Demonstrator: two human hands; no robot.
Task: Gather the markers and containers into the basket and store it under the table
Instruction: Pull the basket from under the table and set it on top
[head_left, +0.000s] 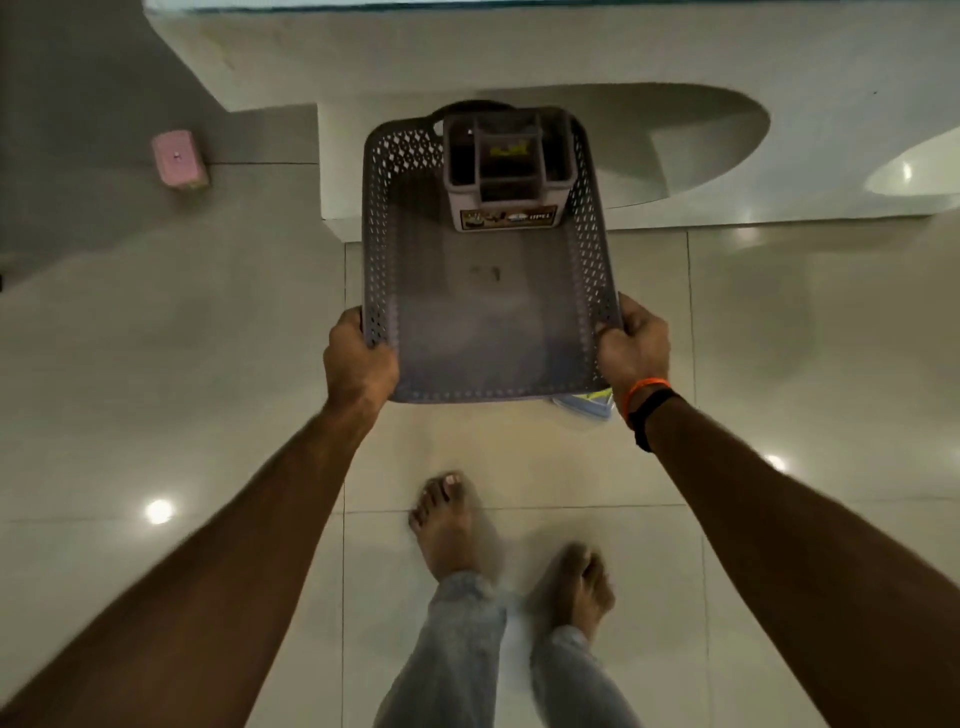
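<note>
1. Both hands grip the basket: the left hand (358, 358) is curled shut around its near left corner, the right hand (631, 345) closed on the near right corner.
2. Held out in the air above the floor, the basket (480, 306) is grey plastic, rectangular, with perforated lattice walls and a smooth bottom.
3. At its far end stands a grey, boxy container (504, 169), divided into compartments, with a label on its near face.
4. Glossy pale floor tiles (779, 338) lie below; a white table base (332, 171) is just beyond the basket.
5. A pink block (179, 158) sits well off to the left.
</note>
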